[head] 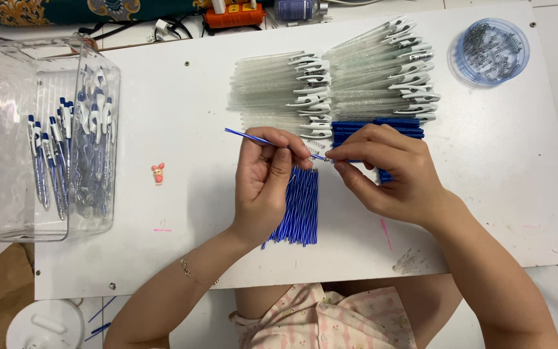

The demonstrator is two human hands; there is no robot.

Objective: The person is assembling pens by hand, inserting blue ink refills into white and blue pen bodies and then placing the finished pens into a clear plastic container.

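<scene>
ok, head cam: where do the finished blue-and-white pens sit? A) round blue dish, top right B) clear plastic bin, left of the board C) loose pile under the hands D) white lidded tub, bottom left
B: the assembled blue-and-white pens lie inside the clear plastic bin at the left edge of the white board; the round blue dish holds only small metal bits.

Over the white surface [163, 258], the left hand [263, 187] pinches a blue refill [253, 137] while the right hand [389, 174] holds a small spring [318, 157] at its tip, above a refill pile [299, 210], near clear barrels [330, 84].
</scene>
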